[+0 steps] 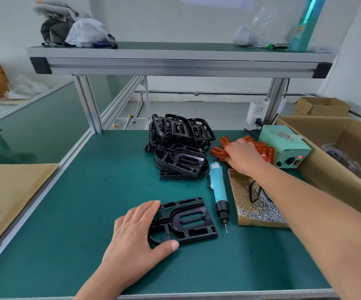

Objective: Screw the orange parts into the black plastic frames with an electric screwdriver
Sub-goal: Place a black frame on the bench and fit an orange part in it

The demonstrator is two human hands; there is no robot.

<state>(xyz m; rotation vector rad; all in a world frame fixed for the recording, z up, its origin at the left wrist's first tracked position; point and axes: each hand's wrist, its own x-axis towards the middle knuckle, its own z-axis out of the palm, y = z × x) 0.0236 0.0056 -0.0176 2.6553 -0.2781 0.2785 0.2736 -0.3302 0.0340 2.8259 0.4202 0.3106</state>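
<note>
2 bare hands are out over the green surface [84, 191]. The left hand [131, 232] lies near the front on the left end of 1 black plastic frame [188, 221], which sits flat; its fingers are nearly straight along the frame's left edge and the thumb presses the near edge. The right hand [243, 156] reaches far right onto the heap of orange parts [217, 152], its fingers bent down over them. The fingertips are hidden, so I cannot tell whether it grips 1.

Left of the orange parts is a stack of black frames [179, 148]. The blue electric screwdriver [218, 189] lies between the single frame and a shallow cardboard tray of screws [259, 211], bit pointing near. A pale green power box [283, 146] stands just beyond the orange parts.
</note>
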